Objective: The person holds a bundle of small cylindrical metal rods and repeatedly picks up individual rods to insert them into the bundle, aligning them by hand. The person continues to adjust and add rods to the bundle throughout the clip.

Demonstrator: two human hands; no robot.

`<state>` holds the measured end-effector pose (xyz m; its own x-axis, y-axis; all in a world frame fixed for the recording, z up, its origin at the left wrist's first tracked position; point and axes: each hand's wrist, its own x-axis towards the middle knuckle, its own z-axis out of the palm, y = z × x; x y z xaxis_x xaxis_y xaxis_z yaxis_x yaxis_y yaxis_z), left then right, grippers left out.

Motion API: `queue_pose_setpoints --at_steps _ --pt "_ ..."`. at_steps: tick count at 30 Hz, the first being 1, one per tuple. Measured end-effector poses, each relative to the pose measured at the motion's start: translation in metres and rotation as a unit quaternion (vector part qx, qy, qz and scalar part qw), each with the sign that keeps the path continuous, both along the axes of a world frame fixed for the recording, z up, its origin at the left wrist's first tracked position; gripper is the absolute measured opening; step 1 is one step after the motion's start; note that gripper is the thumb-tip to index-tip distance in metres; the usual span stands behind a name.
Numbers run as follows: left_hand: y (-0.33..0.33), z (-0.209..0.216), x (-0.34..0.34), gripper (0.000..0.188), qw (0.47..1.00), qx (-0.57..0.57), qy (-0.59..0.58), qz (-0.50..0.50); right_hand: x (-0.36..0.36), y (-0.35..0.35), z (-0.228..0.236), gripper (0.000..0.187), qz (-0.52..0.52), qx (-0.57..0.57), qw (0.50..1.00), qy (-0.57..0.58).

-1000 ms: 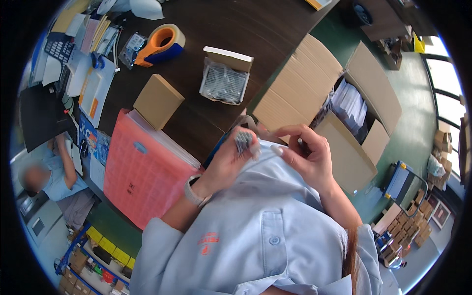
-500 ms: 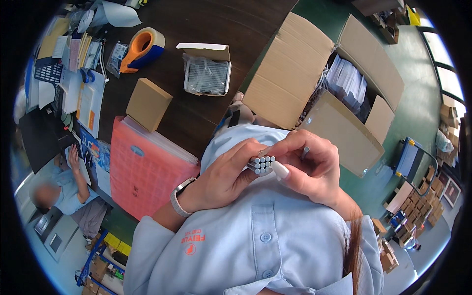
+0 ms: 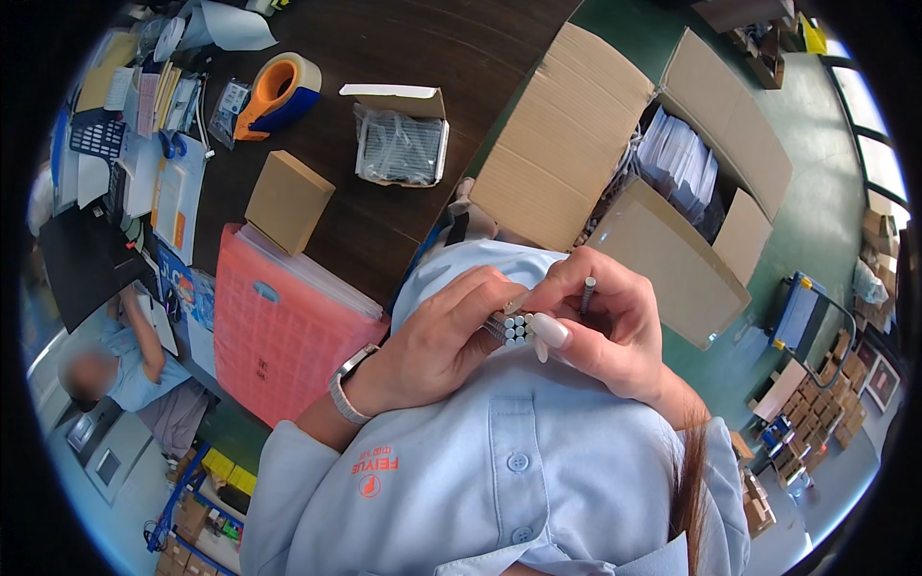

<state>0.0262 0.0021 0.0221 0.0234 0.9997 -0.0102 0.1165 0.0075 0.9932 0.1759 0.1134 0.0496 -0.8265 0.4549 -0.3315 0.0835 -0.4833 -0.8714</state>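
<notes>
Close to my chest, my left hand [image 3: 432,331] is closed round a bundle of thin metal rods [image 3: 517,331] with pale round ends facing up at me. My right hand [image 3: 619,331] meets it from the right, its thumb and fingertip pinching at the bundle's right side. One more rod of the same sort [image 3: 588,291] is tucked between this hand's fingers, apart from the bundle. Shadow and fingers hide most of the rods' length, so their exact kind is unclear. Further off on the dark table [image 3: 384,240], a white carton [image 3: 445,154] with its lid up holds similar grey rods under clear plastic.
A small brown box [image 3: 288,204] rests against a pink plastic file case [image 3: 288,331]. An orange and blue tape dispenser [image 3: 264,110] lies behind. At right stands a large open cardboard box [image 3: 557,125] with white papers. A co-worker [image 3: 144,374] sits at far left.
My right thumb has shifted slightly on the bundle, and a second fingertip now shows below it. The loose rod has tilted more upright. The co-worker's arm has moved.
</notes>
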Motion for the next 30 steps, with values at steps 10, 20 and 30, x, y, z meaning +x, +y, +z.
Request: queue_pose_setpoints --at_steps 10,20,30 --pt "0.003 0.004 0.003 0.029 0.999 0.004 0.038 0.003 0.005 -0.002 -0.003 0.013 0.003 0.018 1.000 0.008" --pt "0.003 0.007 0.005 0.026 0.998 0.001 0.058 0.006 0.009 -0.006 -0.008 0.016 0.005 0.023 1.000 0.007" --pt "-0.001 0.003 0.008 0.028 1.000 -0.008 0.014 0.007 0.013 0.000 -0.007 0.013 0.006 0.032 0.999 0.015"
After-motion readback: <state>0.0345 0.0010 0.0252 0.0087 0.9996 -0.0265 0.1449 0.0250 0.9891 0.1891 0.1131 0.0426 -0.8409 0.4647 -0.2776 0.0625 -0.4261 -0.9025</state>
